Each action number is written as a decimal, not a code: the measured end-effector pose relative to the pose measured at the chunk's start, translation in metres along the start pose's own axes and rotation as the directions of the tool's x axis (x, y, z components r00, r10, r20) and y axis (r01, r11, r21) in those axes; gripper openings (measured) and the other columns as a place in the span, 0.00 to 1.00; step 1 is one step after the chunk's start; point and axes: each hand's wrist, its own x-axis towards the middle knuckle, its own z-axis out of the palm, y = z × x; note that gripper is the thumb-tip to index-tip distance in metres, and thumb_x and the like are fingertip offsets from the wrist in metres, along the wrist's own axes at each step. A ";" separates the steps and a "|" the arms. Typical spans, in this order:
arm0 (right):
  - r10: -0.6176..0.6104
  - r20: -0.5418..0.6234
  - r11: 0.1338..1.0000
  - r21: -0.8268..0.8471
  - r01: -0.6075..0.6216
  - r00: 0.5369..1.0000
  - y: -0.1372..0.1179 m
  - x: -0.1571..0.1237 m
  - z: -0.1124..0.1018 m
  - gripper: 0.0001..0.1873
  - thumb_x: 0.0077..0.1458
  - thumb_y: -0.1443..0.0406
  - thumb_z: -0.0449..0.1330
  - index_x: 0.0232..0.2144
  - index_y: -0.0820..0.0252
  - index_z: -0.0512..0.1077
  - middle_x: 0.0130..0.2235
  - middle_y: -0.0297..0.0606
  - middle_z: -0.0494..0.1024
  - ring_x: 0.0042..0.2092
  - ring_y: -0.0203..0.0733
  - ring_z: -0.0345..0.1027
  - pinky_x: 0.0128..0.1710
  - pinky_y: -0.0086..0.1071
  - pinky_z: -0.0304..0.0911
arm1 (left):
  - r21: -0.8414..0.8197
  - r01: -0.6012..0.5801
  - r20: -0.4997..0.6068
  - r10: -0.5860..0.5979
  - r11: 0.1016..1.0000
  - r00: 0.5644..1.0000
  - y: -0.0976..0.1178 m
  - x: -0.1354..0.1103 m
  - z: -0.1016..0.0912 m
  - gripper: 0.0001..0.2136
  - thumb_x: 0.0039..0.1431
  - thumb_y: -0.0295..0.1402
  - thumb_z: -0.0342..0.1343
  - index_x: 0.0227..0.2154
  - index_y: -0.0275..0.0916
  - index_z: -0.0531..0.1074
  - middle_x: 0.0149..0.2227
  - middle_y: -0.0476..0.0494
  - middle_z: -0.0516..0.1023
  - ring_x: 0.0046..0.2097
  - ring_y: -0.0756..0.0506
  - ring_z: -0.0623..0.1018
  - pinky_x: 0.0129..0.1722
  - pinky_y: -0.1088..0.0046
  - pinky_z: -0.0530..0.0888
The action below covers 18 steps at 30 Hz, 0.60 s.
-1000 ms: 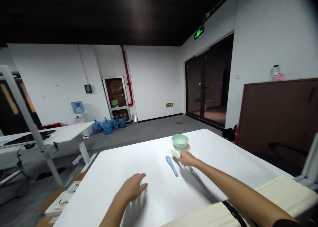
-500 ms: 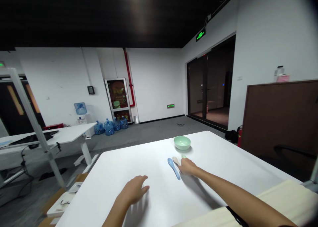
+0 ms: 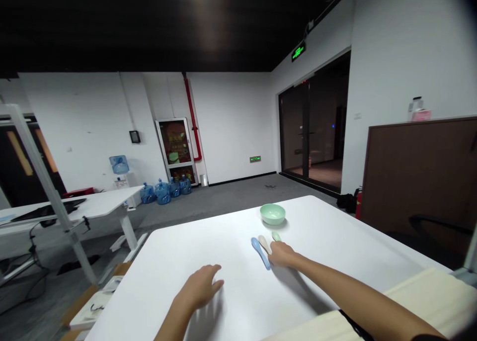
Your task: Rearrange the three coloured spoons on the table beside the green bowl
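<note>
Three spoons lie side by side on the white table [image 3: 335, 241]: a blue spoon [image 3: 260, 251], a beige spoon [image 3: 264, 243] and a green spoon [image 3: 276, 236]. My right hand [image 3: 283, 255] rests over the handles of the beige and green spoons, fingers curled on them. A mint green bowl [image 3: 273, 213] stands just beyond the spoons. My left hand [image 3: 201, 286] lies flat on the table, nearer to me, fingers spread, holding nothing.
A second white desk [image 3: 74, 207] stands to the left, with a white slanted frame leg [image 3: 44, 182] in front of it. Blue water jugs [image 3: 164, 189] sit by the far wall. A brown cabinet [image 3: 421, 172] is at the right. A cream board [image 3: 410, 301] lies at the table's near right edge.
My right hand drew back toward me along the spoon handles. The beige and green spoons now lie parallel beside the blue one. The left hand stayed put.
</note>
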 end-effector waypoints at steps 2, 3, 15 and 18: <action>-0.026 0.003 0.998 -0.051 0.026 1.000 -0.001 -0.001 -0.001 0.13 0.46 0.63 0.59 0.36 0.62 0.74 0.42 0.50 0.77 0.42 0.53 0.74 0.33 0.35 0.61 | -0.001 0.003 0.000 -0.003 1.000 1.000 0.001 -0.001 -0.001 0.28 0.60 0.49 0.44 0.60 0.44 0.63 0.59 0.42 0.69 0.59 0.39 0.69 0.57 0.61 0.65; -0.040 0.007 0.996 -0.074 0.040 0.999 -0.002 -0.002 -0.002 0.13 0.47 0.63 0.59 0.36 0.62 0.75 0.42 0.50 0.77 0.42 0.53 0.74 0.33 0.35 0.62 | -0.002 0.003 0.000 -0.003 1.000 1.000 0.001 -0.001 -0.001 0.28 0.60 0.49 0.44 0.60 0.44 0.63 0.59 0.42 0.69 0.59 0.38 0.69 0.57 0.61 0.65; -0.117 -0.116 0.985 -0.138 0.101 0.986 -0.017 -0.008 -0.025 0.18 0.57 0.55 0.53 0.34 0.63 0.76 0.40 0.50 0.79 0.42 0.50 0.73 0.37 0.33 0.61 | 0.012 -0.005 -0.006 0.005 1.000 1.000 -0.001 0.000 0.000 0.26 0.60 0.49 0.44 0.59 0.46 0.63 0.59 0.42 0.69 0.58 0.40 0.69 0.56 0.62 0.65; -0.132 -0.095 0.984 -0.130 0.119 0.987 -0.024 -0.005 -0.031 0.18 0.56 0.55 0.54 0.32 0.63 0.76 0.38 0.49 0.79 0.41 0.50 0.74 0.35 0.32 0.60 | 0.012 -0.012 -0.002 0.012 1.000 1.000 -0.002 0.001 0.001 0.27 0.60 0.49 0.44 0.59 0.46 0.63 0.59 0.41 0.69 0.58 0.40 0.69 0.56 0.62 0.65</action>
